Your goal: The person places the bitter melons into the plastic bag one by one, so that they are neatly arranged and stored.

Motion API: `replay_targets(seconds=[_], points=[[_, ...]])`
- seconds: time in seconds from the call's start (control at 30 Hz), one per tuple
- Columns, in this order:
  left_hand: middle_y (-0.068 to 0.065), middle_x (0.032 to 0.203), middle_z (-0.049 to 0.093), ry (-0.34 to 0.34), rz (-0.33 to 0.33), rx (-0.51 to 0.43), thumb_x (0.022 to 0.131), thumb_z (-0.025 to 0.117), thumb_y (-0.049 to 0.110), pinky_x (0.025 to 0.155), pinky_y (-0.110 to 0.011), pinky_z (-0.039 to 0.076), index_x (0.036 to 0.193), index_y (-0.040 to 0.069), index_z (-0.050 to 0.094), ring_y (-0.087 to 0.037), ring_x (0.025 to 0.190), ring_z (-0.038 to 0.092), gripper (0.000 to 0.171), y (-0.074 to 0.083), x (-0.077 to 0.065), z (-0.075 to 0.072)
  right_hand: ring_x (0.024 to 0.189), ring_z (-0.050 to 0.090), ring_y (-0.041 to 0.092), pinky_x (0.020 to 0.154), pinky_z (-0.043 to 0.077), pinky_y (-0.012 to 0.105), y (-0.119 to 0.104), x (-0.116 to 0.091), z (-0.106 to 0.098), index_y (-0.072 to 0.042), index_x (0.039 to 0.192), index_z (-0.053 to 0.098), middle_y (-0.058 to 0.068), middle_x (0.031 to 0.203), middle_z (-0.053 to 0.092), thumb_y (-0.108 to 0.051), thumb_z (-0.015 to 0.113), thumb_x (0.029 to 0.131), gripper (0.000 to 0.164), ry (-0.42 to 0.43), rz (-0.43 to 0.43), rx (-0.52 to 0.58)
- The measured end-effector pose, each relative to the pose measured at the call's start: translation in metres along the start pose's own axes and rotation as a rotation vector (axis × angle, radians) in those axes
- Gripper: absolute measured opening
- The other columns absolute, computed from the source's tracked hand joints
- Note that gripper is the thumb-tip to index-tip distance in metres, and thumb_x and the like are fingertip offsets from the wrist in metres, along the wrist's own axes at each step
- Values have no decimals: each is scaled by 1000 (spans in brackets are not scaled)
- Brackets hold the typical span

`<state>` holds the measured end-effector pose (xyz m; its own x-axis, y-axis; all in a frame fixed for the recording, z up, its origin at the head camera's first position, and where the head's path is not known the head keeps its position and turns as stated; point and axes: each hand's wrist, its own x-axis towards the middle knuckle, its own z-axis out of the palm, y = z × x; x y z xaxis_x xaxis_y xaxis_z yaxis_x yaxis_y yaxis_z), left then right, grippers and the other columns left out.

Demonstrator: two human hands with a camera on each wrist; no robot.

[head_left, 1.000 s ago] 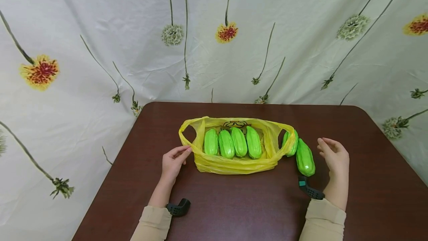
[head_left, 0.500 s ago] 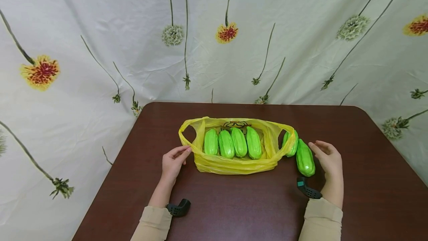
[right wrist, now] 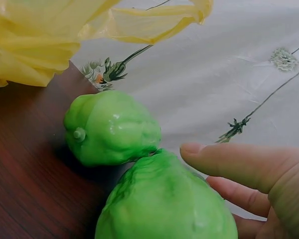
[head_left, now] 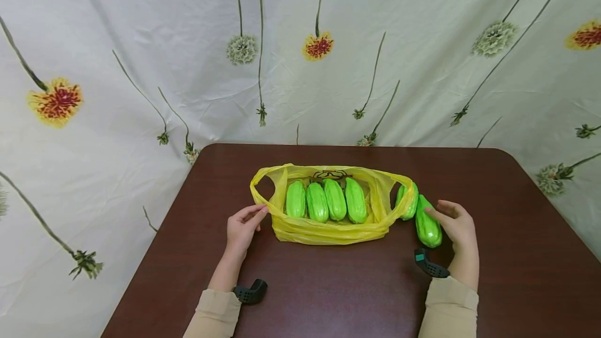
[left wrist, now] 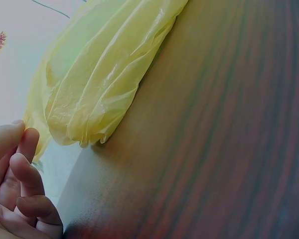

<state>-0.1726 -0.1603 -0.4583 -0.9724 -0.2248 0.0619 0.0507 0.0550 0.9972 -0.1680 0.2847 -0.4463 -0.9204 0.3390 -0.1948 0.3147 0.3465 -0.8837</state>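
Observation:
A yellow plastic bag (head_left: 328,232) lies with its mouth spread wide, several glossy green papayas (head_left: 335,200) side by side in it. Thumb and index finger of my left hand (head_left: 242,229) pinch the edge of the bag's left handle; the left wrist view shows this pinch on the thin yellow film (left wrist: 97,94). Two more green papayas are outside, at the bag's right. The farther papaya (right wrist: 112,129) is partly behind the right handle. My right hand (head_left: 459,226) is at the nearer papaya (head_left: 428,226), thumb extended over its upper end, the other fingers along its right side.
The dark brown wooden table (head_left: 338,286) has rounded far corners. A white cloth (head_left: 188,25) printed with flowers hangs behind it. Black bands (head_left: 251,292) are worn on both wrists, over or beside beige sleeves (head_left: 213,312).
My right hand has moved left, from beside the nearer papaya to right over its upper end. My left hand, the bag and the papayas stay where they were.

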Motion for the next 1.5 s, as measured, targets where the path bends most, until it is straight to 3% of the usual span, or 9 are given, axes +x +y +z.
replay_targets(seconds=[0.27,0.43,0.53,0.63,0.77,0.97,1.13,1.33,1.5], points=[[-8,81,69,-3,0,-7,85,70,9,53,-26,42,102,-6,70,-13,52,47,23,1,0,0,127,33,41,101,29,54,2,1,-1,2,142,33,25,142,35,-42,60,89,74,-62,21,-28],[-24,89,66,-5,5,-3,85,70,9,53,-26,41,102,-6,70,-13,52,47,23,0,0,0,122,39,37,89,43,41,2,2,-1,1,141,36,25,139,38,-49,61,87,78,-57,30,-34],[-15,85,69,-7,2,-3,85,70,9,53,-26,41,102,-5,70,-14,52,47,22,-1,0,0,118,42,35,81,46,33,3,2,0,1,139,38,24,138,40,-50,61,86,78,-36,29,-29],[-3,80,69,-10,3,-6,85,70,9,53,-26,42,102,-5,70,-14,52,47,22,-2,0,0,121,40,36,89,44,38,2,3,1,2,140,37,24,138,38,-46,60,88,75,-43,36,0],[1,79,69,-11,16,-22,85,70,8,52,-25,41,102,-6,70,-12,51,47,22,-2,1,0,123,38,37,95,40,44,1,3,2,2,142,33,24,140,36,-42,58,91,72,-50,46,29],[5,77,68,-13,27,-33,85,69,7,51,-24,41,102,-8,69,-10,50,46,22,-3,1,0,113,46,29,77,46,30,7,9,2,-1,139,40,20,136,42,-47,64,85,74,17,60,45],[5,77,68,-14,24,-32,85,69,7,52,-24,41,102,-8,69,-10,51,46,23,-3,1,1,105,48,21,57,42,15,31,32,0,-8,136,46,11,131,45,-56,69,77,80,74,75,77],[5,77,68,-14,29,-37,85,69,6,52,-24,41,102,-8,68,-11,51,46,23,-2,1,1,102,49,15,68,44,18,47,52,0,-12,130,52,4,123,51,-59,70,73,76,189,41,92],[4,77,68,-10,28,-39,85,69,6,52,-24,41,102,-8,68,-11,50,46,22,-2,0,1,95,50,8,63,42,15,17,31,-1,-12,126,55,1,119,53,-57,70,75,70,256,5,90]])
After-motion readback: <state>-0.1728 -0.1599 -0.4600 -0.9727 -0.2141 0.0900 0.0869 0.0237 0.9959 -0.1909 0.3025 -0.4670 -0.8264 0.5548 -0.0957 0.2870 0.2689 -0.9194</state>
